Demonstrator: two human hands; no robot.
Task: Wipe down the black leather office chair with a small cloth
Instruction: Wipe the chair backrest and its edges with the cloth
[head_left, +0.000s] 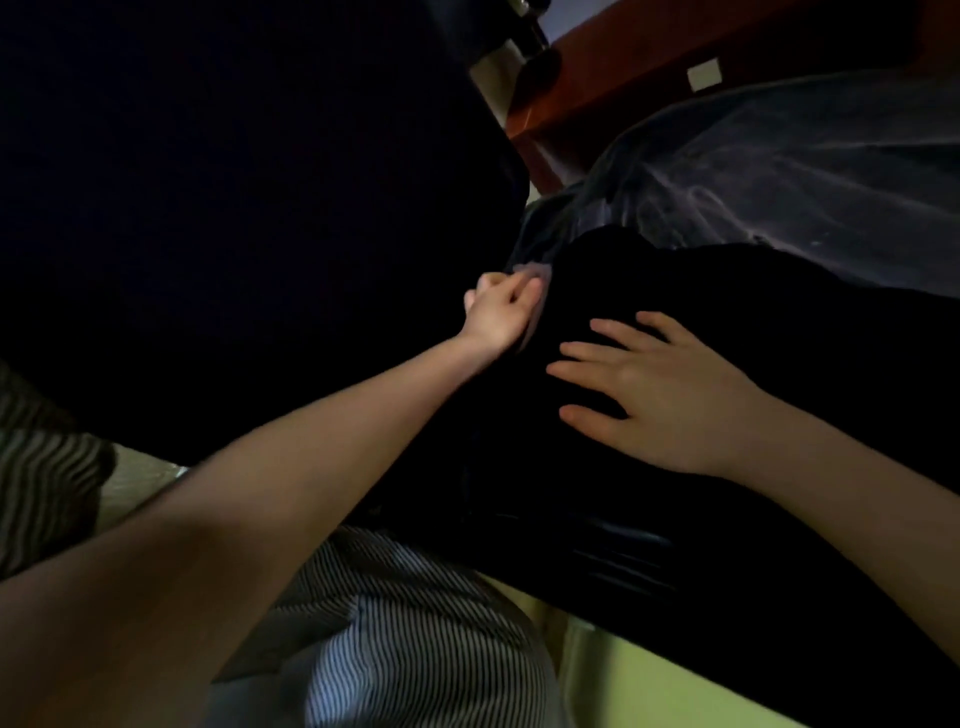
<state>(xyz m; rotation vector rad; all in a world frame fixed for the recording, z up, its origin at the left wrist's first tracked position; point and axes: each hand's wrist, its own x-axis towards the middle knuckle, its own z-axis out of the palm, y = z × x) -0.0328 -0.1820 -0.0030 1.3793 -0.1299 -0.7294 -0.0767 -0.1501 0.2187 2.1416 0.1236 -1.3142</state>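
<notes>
Wiping the black leather chair (597, 540) with a small cloth (531, 271)
The left hand (498, 317) is clenching the pale cloth against the chair's far crease, probably scrubbing there. The right hand (660, 395) is lying flat on the chair's nearer leather, fingers spread and released, seemingly steadying it. No container is showing.

Mostly lost in the dark
The cloth (530, 271) shows only as a pale scrap, the rest hidden under the curled fingers of the left hand (498, 317); the chair (597, 540) fades into shadow, its outline unclear and cut off at the right edge
</notes>
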